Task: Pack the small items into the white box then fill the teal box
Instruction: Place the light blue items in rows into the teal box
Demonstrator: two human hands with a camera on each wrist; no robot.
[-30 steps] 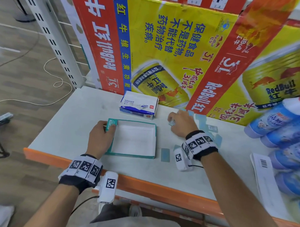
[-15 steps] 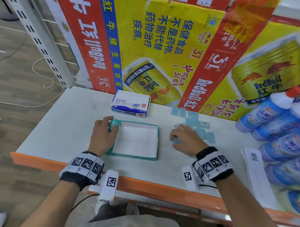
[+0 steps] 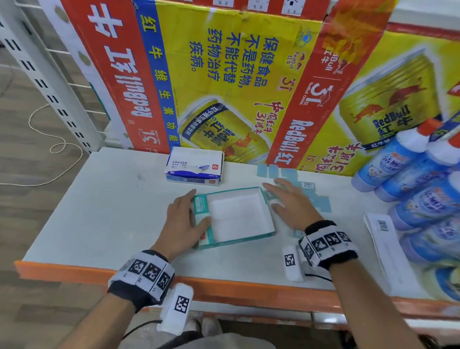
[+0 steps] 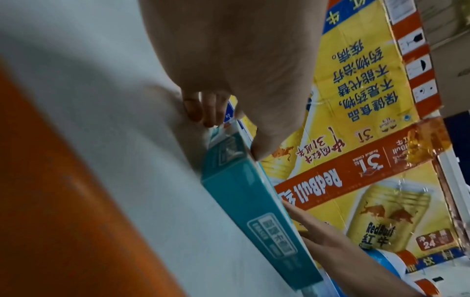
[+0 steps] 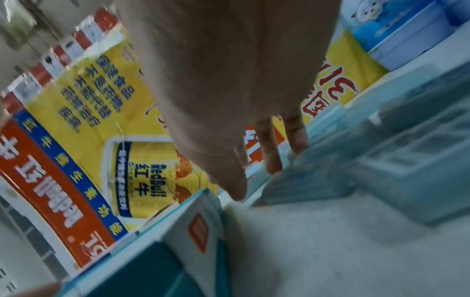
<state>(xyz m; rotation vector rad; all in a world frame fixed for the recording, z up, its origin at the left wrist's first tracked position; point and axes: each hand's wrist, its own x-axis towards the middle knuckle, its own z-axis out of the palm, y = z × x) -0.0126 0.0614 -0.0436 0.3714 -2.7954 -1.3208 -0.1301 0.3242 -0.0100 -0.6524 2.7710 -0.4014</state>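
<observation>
The open teal box (image 3: 237,242) with its white inside lies slewed on the white shelf top (image 3: 105,209). My left hand (image 3: 196,209) grips its left end, thumb over the rim; the left wrist view shows that hand (image 4: 229,132) on the teal box (image 4: 254,201). My right hand (image 3: 277,198) lies flat with straight fingers just right of the box, over several small pale blue items (image 3: 324,203). In the right wrist view its fingers (image 5: 297,140) touch the blue items (image 5: 406,160) beside the box (image 5: 152,271). The white eraser box (image 3: 194,168) stands shut behind.
Red Bull cartons (image 3: 227,83) wall off the back. Blue bottles (image 3: 419,181) lie stacked at the right, with a barcoded paper (image 3: 383,239) in front of them. An orange edge (image 3: 219,286) runs along the shelf front, and a metal upright (image 3: 44,76) stands at the left.
My right hand has come from the blue items toward the box and flattened out. The teal box has turned, its right end now farther back. My left hand kept its hold.
</observation>
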